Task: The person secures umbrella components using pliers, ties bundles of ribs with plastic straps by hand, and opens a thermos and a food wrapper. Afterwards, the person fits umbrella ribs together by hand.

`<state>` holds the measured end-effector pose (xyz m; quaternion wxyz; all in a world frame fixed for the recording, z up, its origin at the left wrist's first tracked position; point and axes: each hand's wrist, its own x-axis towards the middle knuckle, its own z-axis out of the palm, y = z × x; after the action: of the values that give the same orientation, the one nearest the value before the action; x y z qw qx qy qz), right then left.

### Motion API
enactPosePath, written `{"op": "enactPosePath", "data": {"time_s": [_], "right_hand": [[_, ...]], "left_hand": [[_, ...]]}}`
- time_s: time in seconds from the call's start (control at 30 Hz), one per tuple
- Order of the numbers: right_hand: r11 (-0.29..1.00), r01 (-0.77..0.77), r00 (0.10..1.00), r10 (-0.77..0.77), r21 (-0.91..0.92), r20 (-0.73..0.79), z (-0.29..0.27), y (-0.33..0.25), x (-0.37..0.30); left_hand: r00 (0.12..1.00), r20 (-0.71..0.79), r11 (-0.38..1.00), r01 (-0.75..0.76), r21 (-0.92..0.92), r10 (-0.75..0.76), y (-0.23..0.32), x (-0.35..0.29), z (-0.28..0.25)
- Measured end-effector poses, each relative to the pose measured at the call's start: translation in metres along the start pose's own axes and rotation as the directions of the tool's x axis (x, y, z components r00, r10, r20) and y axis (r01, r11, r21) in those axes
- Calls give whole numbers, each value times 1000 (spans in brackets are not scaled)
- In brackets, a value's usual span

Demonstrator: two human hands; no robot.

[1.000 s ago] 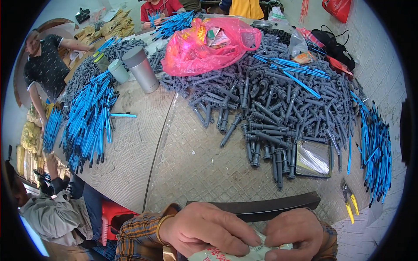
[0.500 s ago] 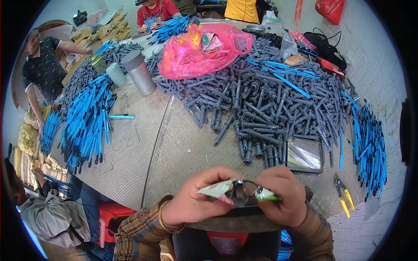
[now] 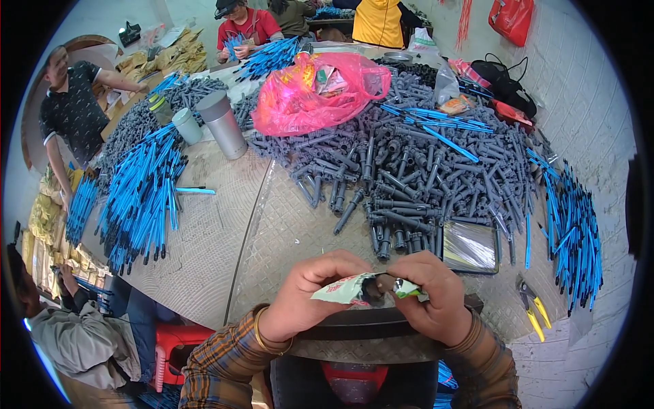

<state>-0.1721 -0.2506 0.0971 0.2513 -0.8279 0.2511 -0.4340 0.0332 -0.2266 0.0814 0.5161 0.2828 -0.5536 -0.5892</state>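
Note:
My left hand [image 3: 310,290] is closed on a small pale green packet [image 3: 339,291] with red print, held above the near edge of the table. Its torn mouth points right, and something dark shows inside; I cannot make out what. Against that mouth, my right hand [image 3: 434,294] pinches a small green and silvery piece of wrapper [image 3: 407,289]. Whether this piece is still joined to the packet is hidden by the fingers.
Grey plastic tubes [image 3: 409,177] lie heaped ahead, beside a tray [image 3: 470,247]. Blue sticks [image 3: 139,198] pile up left and right [image 3: 572,235]. A pink bag [image 3: 313,99], a metal tumbler [image 3: 222,126] and yellow-handled pliers [image 3: 533,310] are also on the table. Several people are nearby.
My hands have come closer together, bringing the green piece of wrapper up to the packet's torn mouth. The view has shifted slightly.

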Motion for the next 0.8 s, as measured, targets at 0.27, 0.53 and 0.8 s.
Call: {"op": "enactPosePath", "data": {"time_s": [0.27, 0.53, 0.8], "right_hand": [[999, 43, 999, -43, -15, 11, 2, 0, -1], [998, 69, 997, -69, -6, 23, -1, 0, -2], [998, 57, 998, -57, -16, 31, 0, 0, -2]], "left_hand": [[999, 47, 973, -3, 231, -8, 2, 3, 1], [950, 14, 941, 310, -138, -311, 7, 0, 4], [962, -23, 955, 265, -136, -271, 3, 0, 6]]}}
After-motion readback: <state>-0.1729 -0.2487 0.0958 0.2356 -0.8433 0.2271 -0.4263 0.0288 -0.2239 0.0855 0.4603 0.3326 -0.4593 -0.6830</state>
